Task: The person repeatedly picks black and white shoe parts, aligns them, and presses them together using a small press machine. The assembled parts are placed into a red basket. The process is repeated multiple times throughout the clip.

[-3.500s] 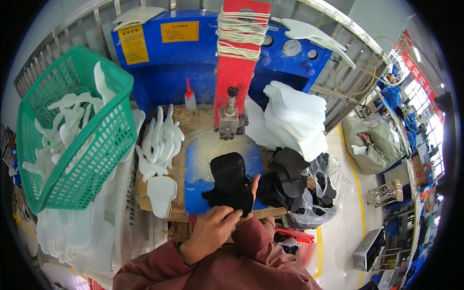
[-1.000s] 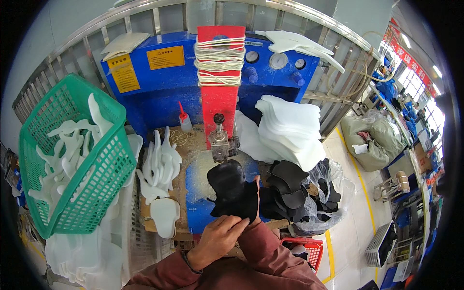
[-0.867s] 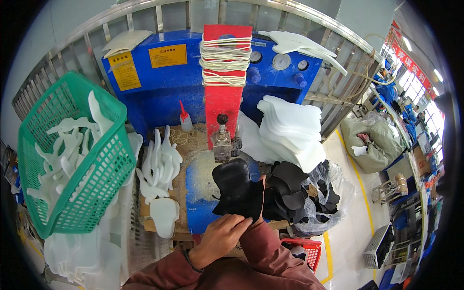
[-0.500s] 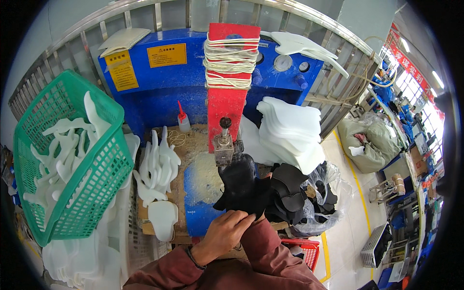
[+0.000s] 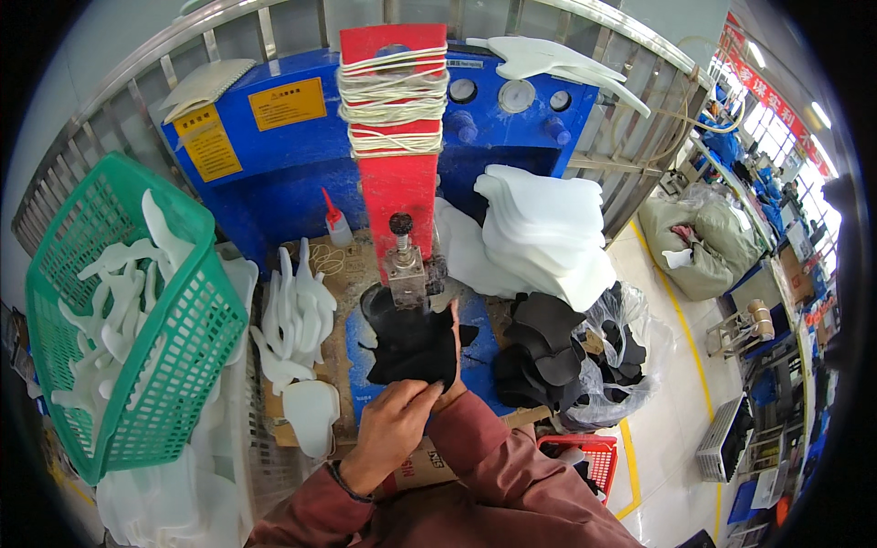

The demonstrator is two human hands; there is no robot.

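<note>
A soft black sheet piece with a shaped outline lies beneath the metal head of a red-armed machine, its upper part tucked under that head. My left hand is closed, pinching the piece's near edge between thumb and fingers. My right hand is at the near right corner, mostly under the piece; a narrow strip of it shows along the right edge, and its fingers are hidden. Below the piece is a blue work surface dusted with pale powder. Whatever the metal head touches on the piece cannot be made out.
Stacked black pieces lie to the right, beside a clear plastic bag. Behind them stands a pile of white shaped sheets. White cut-outs and a green basket are on the left. A red basket sits low right.
Both hands and the black piece have moved left relative to the machine, baring more blue surface on the right. The right hand's edge now shows beside the piece. The whole view has shifted slightly.
</note>
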